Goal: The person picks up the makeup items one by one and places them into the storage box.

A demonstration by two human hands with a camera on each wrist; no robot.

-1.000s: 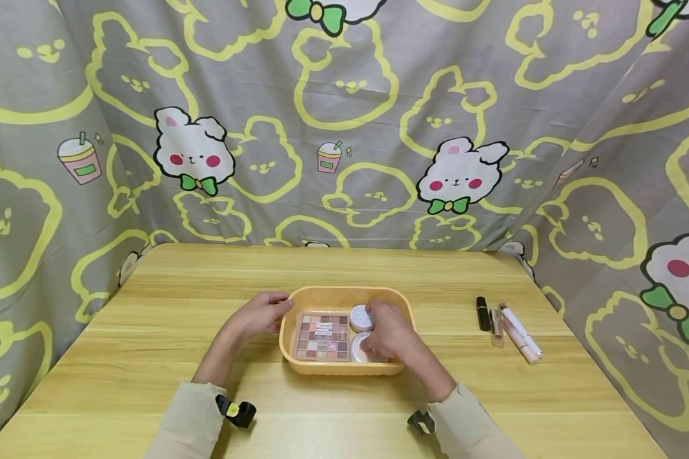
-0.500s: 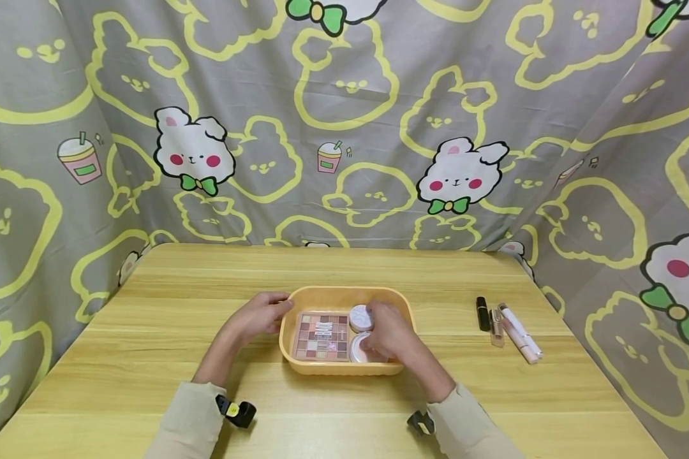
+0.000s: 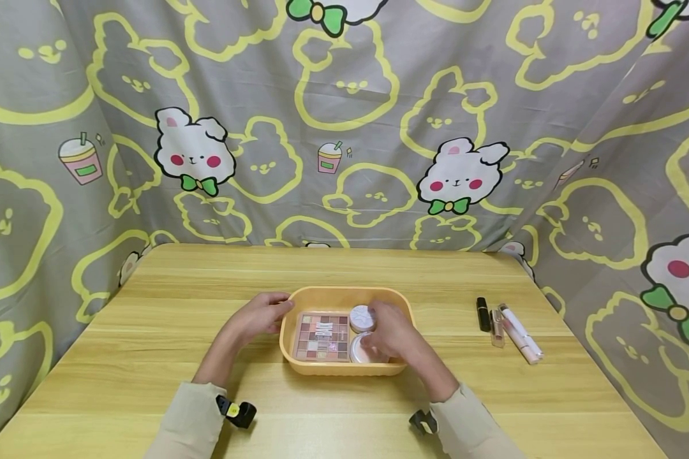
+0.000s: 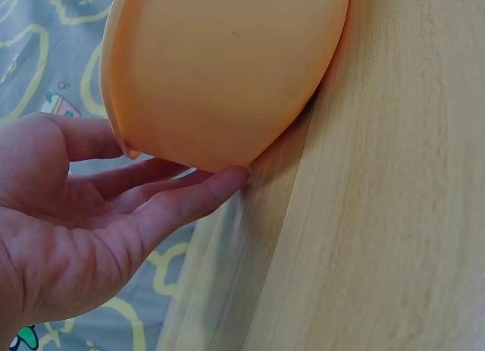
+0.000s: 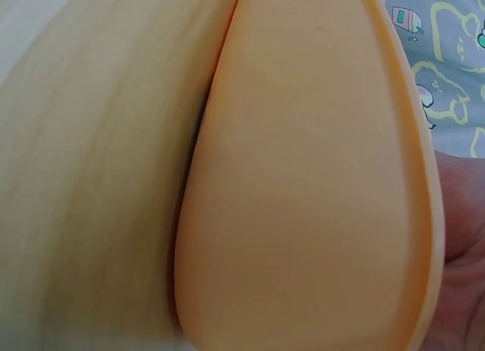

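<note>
A yellow-orange plastic basket (image 3: 339, 369) stands on the wooden table in the head view. Inside it, an eyeshadow palette (image 3: 321, 338) lies on the left. Two round compacts, a marbled white one (image 3: 361, 318) and a pinkish one (image 3: 357, 349), lie on the right. My left hand (image 3: 261, 315) holds the basket's left end, with the thumb at the rim and the fingers along the outer wall (image 4: 227, 86). My right hand (image 3: 392, 331) reaches over the right rim, its fingertips at the two compacts. The basket wall hides those fingers in the right wrist view, leaving only part of the palm (image 5: 462, 245).
On the table's right side lie a black lipstick tube (image 3: 482, 313), a clear-cased tube (image 3: 496, 327), a white tube (image 3: 521, 330) and a pink tube (image 3: 521, 342). A grey patterned curtain (image 3: 344, 210) surrounds the back and sides of the table (image 3: 218, 268).
</note>
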